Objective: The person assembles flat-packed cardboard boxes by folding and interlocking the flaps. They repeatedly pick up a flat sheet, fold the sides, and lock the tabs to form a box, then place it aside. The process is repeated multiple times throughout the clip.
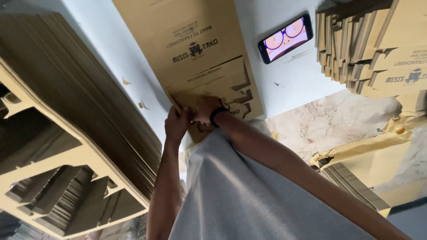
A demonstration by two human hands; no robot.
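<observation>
While you lean over the white table, both hands meet at the near end of the flat cardboard sheet that lies across its middle. Your left hand is closed around the sheet's near corner, and your right hand, the one with the dark wristband, presses its fingers down on the cut flaps beside it. That sheet looks flat yet, so I'd judge the folding barely begun. A tall stack of flat sheets towers at the table's left edge, and another stack sits at the far right corner, so plenty looks left. A phone lies lit between sheet and right stack.
</observation>
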